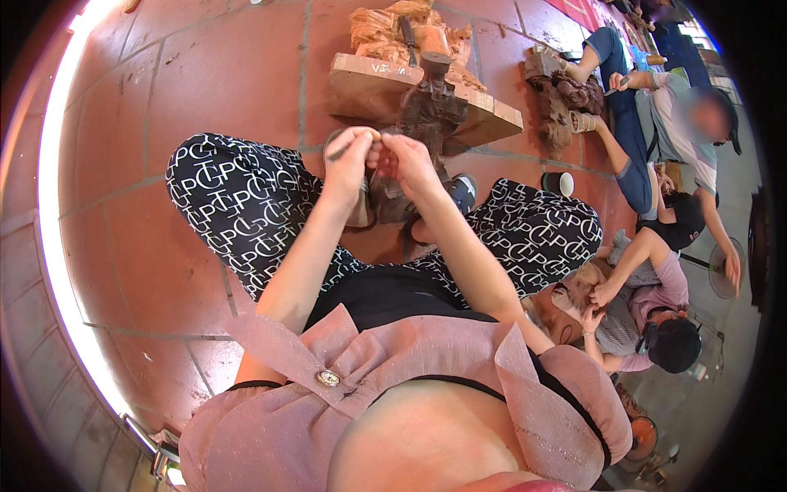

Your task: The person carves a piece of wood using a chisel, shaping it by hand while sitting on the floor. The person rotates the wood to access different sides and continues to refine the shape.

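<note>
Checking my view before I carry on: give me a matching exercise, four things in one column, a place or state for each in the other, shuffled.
Things:
1. Left hand
2. Cup
3. Yellowish wood carving
4. Round ornament

Places or states:
A. On the thick wooden slab
B. Gripping a slim dark stick
C. On the pink top
D. On the tiled floor, beside the patterned trousers

Pairs: 1-B, 2-D, 3-A, 4-C

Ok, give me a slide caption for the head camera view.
Left hand, gripping a slim dark object, beside the right hand, near a dark carved piece and wooden slab.
</note>
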A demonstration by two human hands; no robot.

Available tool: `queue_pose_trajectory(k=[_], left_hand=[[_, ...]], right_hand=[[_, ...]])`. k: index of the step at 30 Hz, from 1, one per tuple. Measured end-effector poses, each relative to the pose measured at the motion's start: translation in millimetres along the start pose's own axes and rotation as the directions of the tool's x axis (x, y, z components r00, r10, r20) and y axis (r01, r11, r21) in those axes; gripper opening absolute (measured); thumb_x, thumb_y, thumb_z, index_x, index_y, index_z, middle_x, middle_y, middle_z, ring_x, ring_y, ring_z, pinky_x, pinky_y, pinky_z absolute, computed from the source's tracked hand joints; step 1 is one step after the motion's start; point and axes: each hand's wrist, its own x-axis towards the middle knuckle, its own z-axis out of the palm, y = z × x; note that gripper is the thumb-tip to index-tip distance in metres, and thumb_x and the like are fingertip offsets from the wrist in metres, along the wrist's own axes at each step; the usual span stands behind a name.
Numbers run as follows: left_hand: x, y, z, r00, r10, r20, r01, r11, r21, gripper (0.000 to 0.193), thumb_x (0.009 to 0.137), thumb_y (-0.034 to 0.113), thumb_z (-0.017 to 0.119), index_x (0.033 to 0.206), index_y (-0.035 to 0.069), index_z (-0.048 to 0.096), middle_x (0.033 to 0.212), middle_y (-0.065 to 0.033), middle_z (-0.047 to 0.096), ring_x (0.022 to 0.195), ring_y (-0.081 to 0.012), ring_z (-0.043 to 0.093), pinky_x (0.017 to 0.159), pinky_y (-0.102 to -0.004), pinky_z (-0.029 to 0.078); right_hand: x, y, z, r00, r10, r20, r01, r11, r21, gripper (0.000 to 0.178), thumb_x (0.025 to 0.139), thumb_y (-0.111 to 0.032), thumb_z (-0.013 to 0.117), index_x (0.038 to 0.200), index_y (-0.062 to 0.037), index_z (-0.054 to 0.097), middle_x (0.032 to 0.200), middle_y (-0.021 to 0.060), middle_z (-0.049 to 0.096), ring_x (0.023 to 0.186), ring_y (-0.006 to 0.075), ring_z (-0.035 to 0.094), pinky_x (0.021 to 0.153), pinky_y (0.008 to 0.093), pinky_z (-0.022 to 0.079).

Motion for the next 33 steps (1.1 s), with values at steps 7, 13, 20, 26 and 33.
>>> queue_pose_trajectory(k=[7, 13, 20, 26, 33], left_hand=[[-45.1, -7.4, 25.5, 0.867, 0.427, 0.254, -0.490, 0.645, 0.587, 0.021, 0.074, 0.012, 0.060, 0.092, 0.005, 0.057, 0.098, -0.0126, 0.058, 0.094, -0.0287, 0.053, 0.087, -0.0368, 0.039], [-29.7, -2.0, 37.7, 0.759, 0.547, 0.353, -0.610, 0.406, 0.681, 0.018, 0.077, 0.012, 0.059, 0.094, 0.005, 0.058, 0.101, -0.0121, 0.058, 0.097, -0.0284, 0.053, 0.087, -0.0374, 0.039], [10.1, -12.0, 35.2, 0.870, 0.476, 0.129, -0.487, 0.786, 0.381, 0.005, 0.080, 0.007, 0.057, 0.080, 0.002, 0.059, 0.091, -0.0088, 0.061, 0.086, -0.0206, 0.056, 0.080, -0.0312, 0.042], [-2.4, -20.1, 21.7, 0.916, 0.392, 0.082, -0.394, 0.845, 0.361, 0.006, 0.081, 0.006, 0.055, 0.080, 0.002, 0.058, 0.090, -0.0085, 0.061, 0.085, -0.0186, 0.055, 0.078, -0.0305, 0.043], [13.6, 1.4, 34.6, 0.974, 0.198, 0.108, -0.196, 0.980, -0.023, 0.008, 0.087, 0.008, 0.051, 0.086, 0.003, 0.058, 0.086, -0.0039, 0.061, 0.079, -0.0109, 0.057, 0.072, -0.0236, 0.046]], right_hand=[[-19.4, 19.8, -23.3, 0.999, 0.013, -0.041, 0.000, 0.956, 0.292, 0.017, 0.089, -0.020, 0.048, 0.086, -0.0058, 0.057, 0.079, 0.0031, 0.057, 0.071, 0.0124, 0.056, 0.061, 0.0274, 0.047], [-6.3, -8.2, -31.7, 0.999, 0.039, -0.005, -0.036, 0.965, 0.259, 0.018, 0.087, -0.022, 0.049, 0.084, -0.0067, 0.057, 0.074, 0.0028, 0.056, 0.065, 0.0129, 0.055, 0.057, 0.0264, 0.046], [30.9, -16.2, -24.8, 0.994, -0.086, -0.072, 0.096, 0.984, 0.152, 0.020, 0.086, -0.023, 0.053, 0.074, -0.0074, 0.059, 0.062, 0.0006, 0.056, 0.048, 0.0096, 0.052, 0.043, 0.0227, 0.043], [16.2, -5.4, -16.5, 0.997, -0.001, -0.073, 0.008, 0.994, 0.104, 0.022, 0.087, -0.024, 0.052, 0.073, -0.0079, 0.058, 0.060, 0.0005, 0.056, 0.046, 0.0093, 0.052, 0.040, 0.0215, 0.041], [27.1, -30.2, -14.4, 0.991, -0.116, -0.059, 0.119, 0.992, 0.039, 0.024, 0.088, -0.024, 0.051, 0.072, -0.0069, 0.058, 0.060, 0.0019, 0.057, 0.047, 0.0100, 0.053, 0.042, 0.0215, 0.043]])
